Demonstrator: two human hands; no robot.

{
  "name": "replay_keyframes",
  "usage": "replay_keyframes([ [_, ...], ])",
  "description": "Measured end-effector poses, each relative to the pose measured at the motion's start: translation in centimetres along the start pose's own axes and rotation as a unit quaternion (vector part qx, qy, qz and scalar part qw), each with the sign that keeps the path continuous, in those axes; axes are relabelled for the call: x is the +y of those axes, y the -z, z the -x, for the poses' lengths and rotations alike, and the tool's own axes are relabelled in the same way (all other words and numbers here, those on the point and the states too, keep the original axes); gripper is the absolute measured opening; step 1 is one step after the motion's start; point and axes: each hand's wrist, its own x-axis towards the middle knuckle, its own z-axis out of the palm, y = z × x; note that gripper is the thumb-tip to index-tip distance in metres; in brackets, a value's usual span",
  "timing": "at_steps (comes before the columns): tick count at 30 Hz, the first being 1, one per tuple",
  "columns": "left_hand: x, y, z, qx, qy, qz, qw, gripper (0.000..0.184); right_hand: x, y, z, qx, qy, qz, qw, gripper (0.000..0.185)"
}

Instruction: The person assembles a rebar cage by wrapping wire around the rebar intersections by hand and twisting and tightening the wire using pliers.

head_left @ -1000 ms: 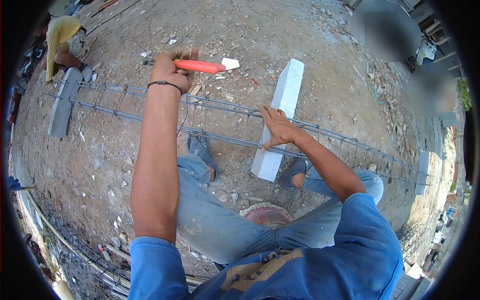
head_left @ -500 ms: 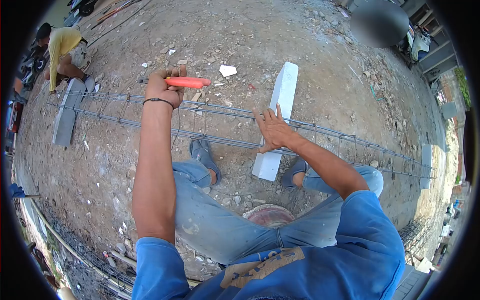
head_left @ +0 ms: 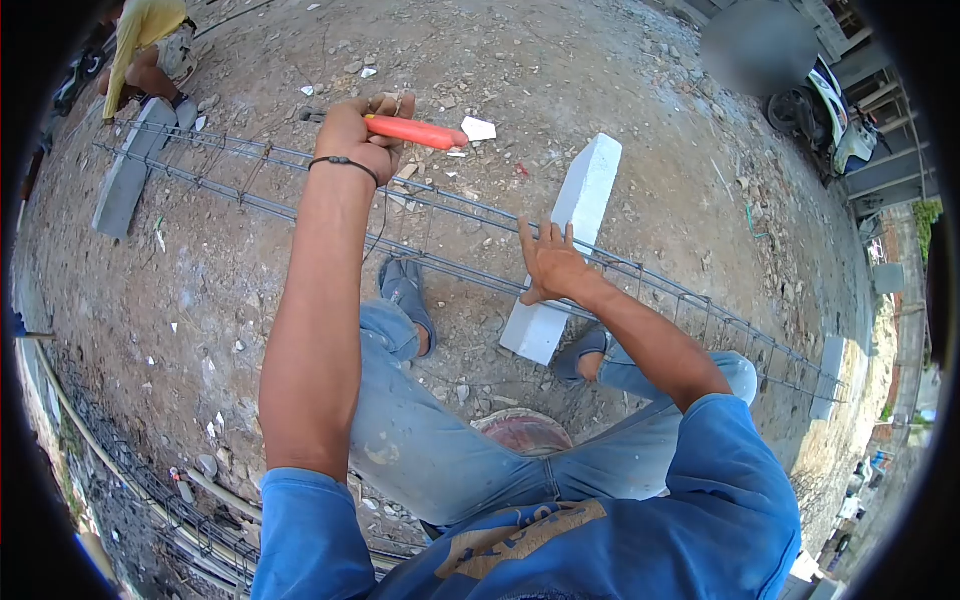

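My left hand (head_left: pixel 362 135) is closed around red-handled pliers (head_left: pixel 415 131), raised over the far side of a long rebar cage (head_left: pixel 470 208). The dark head of the pliers pokes out to the left, partly hidden by the fingers. A thin wire hangs below this hand. My right hand (head_left: pixel 557 265) lies on the cage with fingers spread, fingertips at the far bars and thumb by the near ones. Under it, a pale block (head_left: pixel 590 190) crosses beneath the cage. Another grey block (head_left: pixel 125 185) props the left end, and a third block (head_left: pixel 828 375) is at the right end.
A person in a yellow top (head_left: pixel 145 45) crouches by the cage's left end. Rubble and a white shard (head_left: pixel 479 129) litter the dirt ground. A motorcycle (head_left: pixel 835 115) stands at the upper right. More rebar and poles (head_left: pixel 200 530) lie at lower left.
The camera view has turned slightly, so the cage slants more. My left hand, still holding the pliers, appears a little higher and further right. My right hand stays on the cage.
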Motion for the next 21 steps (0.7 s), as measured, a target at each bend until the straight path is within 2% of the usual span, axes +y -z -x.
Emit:
replay_keyframes([
  [2,-0.1,0.1,-0.3,0.007,-0.01,-0.003,1.0,0.018,0.0,-1.2,-1.1,0.107,0.046,-0.126,0.985,0.146],
  [3,-0.1,0.1,-0.3,0.006,-0.014,-0.001,1.0,0.018,0.4,-2.5,-1.5,0.107,0.045,-0.127,0.985,0.146],
  [5,-0.1,0.2,-0.4,0.003,-0.019,-0.002,1.0,0.018,1.5,-5.0,-2.0,0.228,0.099,-0.207,0.946,0.152],
  [6,-0.1,0.2,-0.5,0.0,-0.015,0.0,1.0,0.018,1.5,-5.0,-1.5,0.229,0.098,-0.208,0.946,0.152],
  [8,0.0,0.3,-0.5,-0.003,-0.012,0.0,1.0,0.018,1.5,-4.9,-0.8,0.204,0.016,-0.179,0.962,0.159],
  [12,-0.2,0.3,-0.6,0.007,-0.015,-0.004,1.0,0.021,1.2,-5.3,-0.8,0.2,0.017,-0.16,0.967,0.161],
  [15,0.0,0.3,-1.0,0.001,-0.019,-0.018,1.0,0.022,1.1,-4.7,-0.7,0.183,-0.002,-0.155,0.971,0.155],
  [21,-1.0,-0.7,-0.6,0.019,-0.015,-0.016,1.0,0.023,1.4,-3.5,-0.5,0.137,0.027,-0.133,0.981,0.151],
])
